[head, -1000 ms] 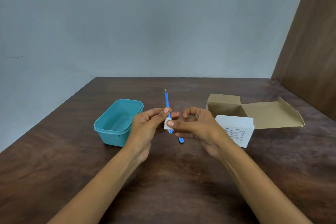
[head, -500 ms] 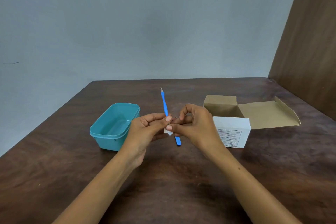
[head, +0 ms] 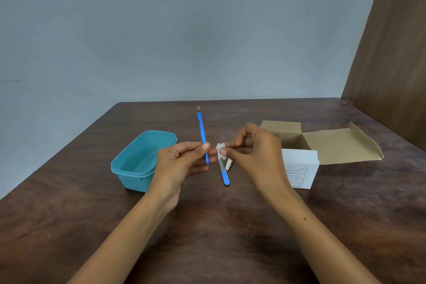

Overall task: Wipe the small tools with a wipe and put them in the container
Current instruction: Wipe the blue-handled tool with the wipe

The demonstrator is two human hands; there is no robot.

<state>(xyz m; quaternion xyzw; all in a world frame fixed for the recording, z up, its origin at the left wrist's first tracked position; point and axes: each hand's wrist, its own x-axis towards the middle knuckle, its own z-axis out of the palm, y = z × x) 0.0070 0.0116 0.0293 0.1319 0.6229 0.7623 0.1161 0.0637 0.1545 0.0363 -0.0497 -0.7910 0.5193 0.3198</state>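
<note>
Left hand [head: 182, 163] pinches the blue tool [head: 202, 136] upright; right hand [head: 255, 152] pinches the wipe [head: 220, 148], apparently just clear. Wipe the whole shaft, gripping firmly.

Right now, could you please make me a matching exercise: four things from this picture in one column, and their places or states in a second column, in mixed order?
Things:
1. long blue stick tool
2. small white wipe
3. teal plastic container
4. brown cardboard box

States:
a. lying open, flaps spread
b. gripped by the left hand
c. on the table, nothing visible inside
d. pinched by the right hand

Pairs: 1-b, 2-d, 3-c, 4-a
</note>
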